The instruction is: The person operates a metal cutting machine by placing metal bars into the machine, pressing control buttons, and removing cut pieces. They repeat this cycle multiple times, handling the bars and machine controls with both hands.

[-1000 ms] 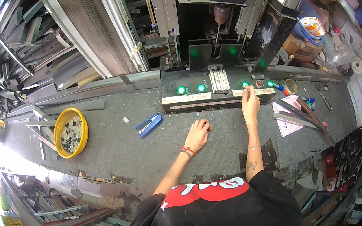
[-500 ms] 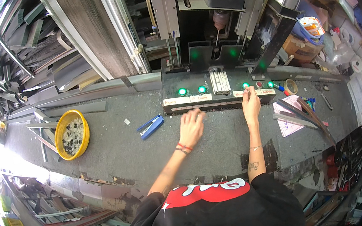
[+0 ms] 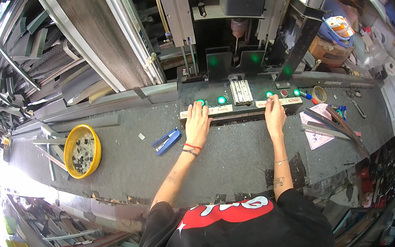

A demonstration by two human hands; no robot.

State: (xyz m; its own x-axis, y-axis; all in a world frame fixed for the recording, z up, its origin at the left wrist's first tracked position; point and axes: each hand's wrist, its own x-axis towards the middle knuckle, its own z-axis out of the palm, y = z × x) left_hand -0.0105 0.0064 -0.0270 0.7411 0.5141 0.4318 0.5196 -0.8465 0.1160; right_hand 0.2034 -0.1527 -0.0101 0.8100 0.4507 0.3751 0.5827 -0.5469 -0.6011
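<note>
My left hand reaches to the left end of a dark control box, its fingers stretched out over the front edge. Its fingertips touch or cover part of the leftmost lit green button; nothing is held in it. Another lit green button shows just to its right. At the box's right half, my right hand has its fingers bent and drawn together at a lit green button. A ribbed, light-coloured metal block sits on the box between the hands.
Left of my left hand lie a blue stapler and a yellow basket of small black and clear pieces. Dark strips cross a pink paper at the right. Behind the box stands a machine with a vertical drill bit.
My left hand has moved forward and slightly left from over the bench onto the leftmost green button. The right hand stays at its button. The view has shifted a little.
</note>
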